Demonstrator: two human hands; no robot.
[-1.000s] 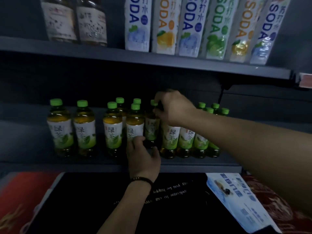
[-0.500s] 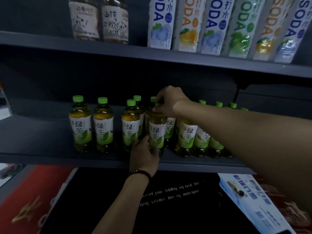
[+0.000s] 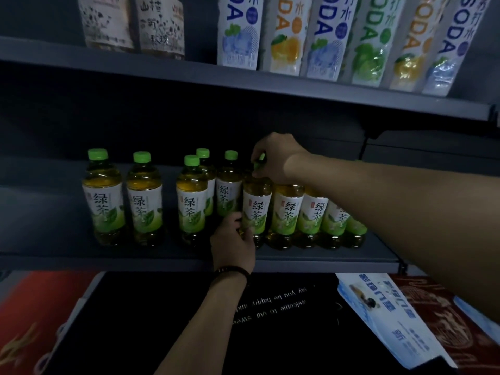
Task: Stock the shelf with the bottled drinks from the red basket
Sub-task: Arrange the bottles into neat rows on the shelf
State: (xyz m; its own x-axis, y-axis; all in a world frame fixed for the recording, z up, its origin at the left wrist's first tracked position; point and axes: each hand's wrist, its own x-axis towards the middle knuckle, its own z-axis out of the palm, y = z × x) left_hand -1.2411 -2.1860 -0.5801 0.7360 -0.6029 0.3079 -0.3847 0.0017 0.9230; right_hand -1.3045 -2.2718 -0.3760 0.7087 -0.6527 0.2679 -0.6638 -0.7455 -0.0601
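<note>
Several green-tea bottles with green caps and white-green labels stand on the dark grey middle shelf (image 3: 338,259). One of them, a front-row green-tea bottle (image 3: 257,209), is held at both ends. My right hand (image 3: 276,158) reaches in from the right and grips its cap. My left hand (image 3: 232,246) comes up from below and wraps the bottle's base. Two more bottles (image 3: 123,197) stand apart at the left. My right forearm hides the caps of the bottles at the right. The red basket is not in view.
An upper shelf (image 3: 243,82) carries tall soda bottles (image 3: 324,36) and two brown-labelled bottles (image 3: 132,23). Below the middle shelf lie a black panel with white text (image 3: 270,309), a blue-white leaflet (image 3: 389,320) and red packaging (image 3: 32,307).
The view shifted, so the shelf sits further right in frame. The held bottle has come forward into the front row, beside the bottles on the right. Both hands stay on it.
</note>
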